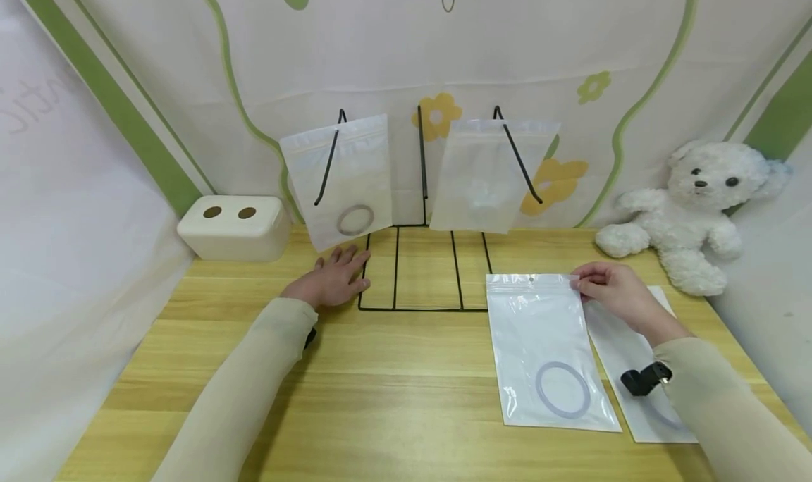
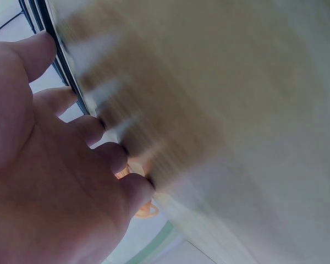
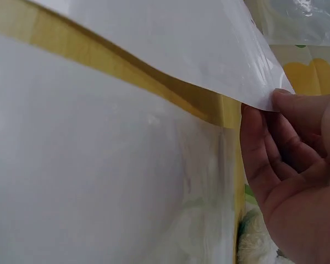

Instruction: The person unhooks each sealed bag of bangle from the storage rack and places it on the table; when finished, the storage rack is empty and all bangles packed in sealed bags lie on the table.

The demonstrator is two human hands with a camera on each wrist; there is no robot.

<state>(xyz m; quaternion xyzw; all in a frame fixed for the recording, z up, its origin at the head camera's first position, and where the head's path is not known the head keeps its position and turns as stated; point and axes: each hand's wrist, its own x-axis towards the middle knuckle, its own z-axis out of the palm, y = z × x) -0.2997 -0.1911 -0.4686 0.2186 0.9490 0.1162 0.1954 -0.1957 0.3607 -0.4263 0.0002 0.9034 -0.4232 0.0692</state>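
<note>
A white zip pouch (image 1: 539,341) with a pale ring inside lies at the right of the table; my right hand (image 1: 612,292) pinches its top right corner between thumb and fingers. In the right wrist view that hand (image 3: 297,159) holds the corner of the pouch (image 3: 209,49), raised a little. A second white pouch (image 1: 624,348) lies partly beneath my right arm. My left hand (image 1: 333,277) rests on the table with fingers spread, touching the left side of the black wire rack (image 1: 396,270). The left wrist view shows the hand's (image 2: 71,137) fingertips against the tabletop.
Two pouches hang on the rack's prongs, one at left (image 1: 361,158) with a ring and one at right (image 1: 469,186); the middle prong (image 1: 422,151) is bare. A white box (image 1: 235,232) with two holes stands back left, and a white plush bear (image 1: 691,214) sits back right.
</note>
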